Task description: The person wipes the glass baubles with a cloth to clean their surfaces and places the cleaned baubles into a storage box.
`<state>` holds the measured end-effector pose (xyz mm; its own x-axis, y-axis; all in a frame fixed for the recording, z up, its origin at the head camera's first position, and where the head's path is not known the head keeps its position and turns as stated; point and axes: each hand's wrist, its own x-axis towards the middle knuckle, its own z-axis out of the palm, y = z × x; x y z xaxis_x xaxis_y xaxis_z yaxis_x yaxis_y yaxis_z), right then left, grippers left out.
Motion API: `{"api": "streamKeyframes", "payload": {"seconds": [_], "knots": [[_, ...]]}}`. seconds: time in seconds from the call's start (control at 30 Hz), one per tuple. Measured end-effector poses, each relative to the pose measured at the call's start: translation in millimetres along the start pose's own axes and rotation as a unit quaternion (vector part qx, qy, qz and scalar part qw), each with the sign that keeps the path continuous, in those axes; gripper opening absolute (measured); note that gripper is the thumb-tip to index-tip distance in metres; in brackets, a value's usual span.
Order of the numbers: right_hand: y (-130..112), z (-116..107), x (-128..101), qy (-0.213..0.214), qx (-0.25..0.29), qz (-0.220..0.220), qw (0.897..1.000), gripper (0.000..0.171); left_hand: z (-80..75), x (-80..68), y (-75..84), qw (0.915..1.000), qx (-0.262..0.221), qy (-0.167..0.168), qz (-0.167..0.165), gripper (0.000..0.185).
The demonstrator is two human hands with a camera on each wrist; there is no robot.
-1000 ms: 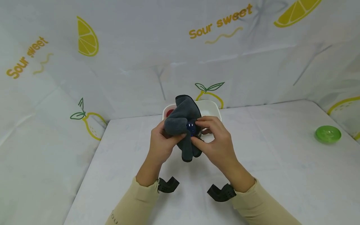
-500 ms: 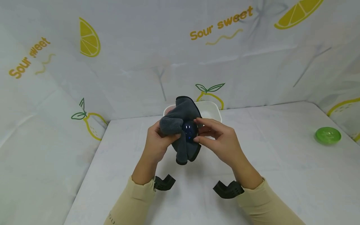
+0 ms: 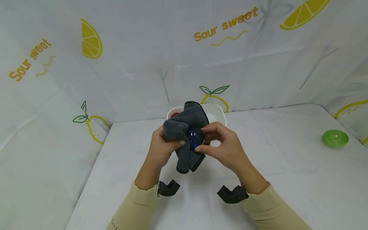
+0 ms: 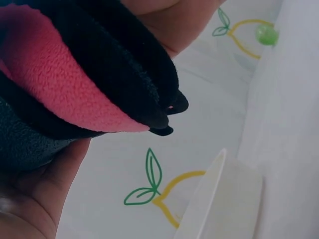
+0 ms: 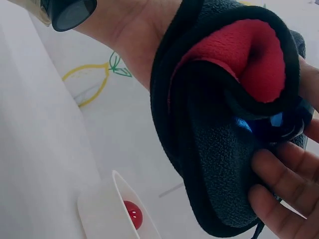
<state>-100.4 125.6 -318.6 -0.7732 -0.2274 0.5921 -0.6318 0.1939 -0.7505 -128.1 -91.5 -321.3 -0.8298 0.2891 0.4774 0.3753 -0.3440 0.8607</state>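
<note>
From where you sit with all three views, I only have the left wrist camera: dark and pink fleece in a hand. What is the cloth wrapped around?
Observer: A shiny dark blue ball; the left hand presses the grey cloth against it.
Operator: Is the other hand on it too?
Observer: Yes, the right hand pinches the ball with thumb and fingertips in the head view.
Operator: I see a white rim below. Anything in that container?
Observer: The right wrist view shows a small red ball inside the white tub.
Operator: That green dot far off?
Observer: A green bowl-like object near the table's right edge.
</note>
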Motion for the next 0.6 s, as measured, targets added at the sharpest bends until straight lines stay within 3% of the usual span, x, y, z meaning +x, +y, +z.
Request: {"api": "streamKeyframes", "payload": {"seconds": [0.23,0.33,0.6], "knots": [[2,4,-2,0.04,-0.103,-0.047,0.993,0.044,2.2,-1.0,0.7,0.9983,0.057,0.009,0.002,0.058],[2,6,-2,0.047,-0.136,-0.045,0.989,0.042,3.0,-1.4,1.2,0.9965,0.082,0.012,0.006,0.06],[-1,11,-2,0.046,-0.111,0.028,0.992,0.026,3.5,-1.9,-0.2,0.994,0.103,-0.013,0.036,0.055]]}}
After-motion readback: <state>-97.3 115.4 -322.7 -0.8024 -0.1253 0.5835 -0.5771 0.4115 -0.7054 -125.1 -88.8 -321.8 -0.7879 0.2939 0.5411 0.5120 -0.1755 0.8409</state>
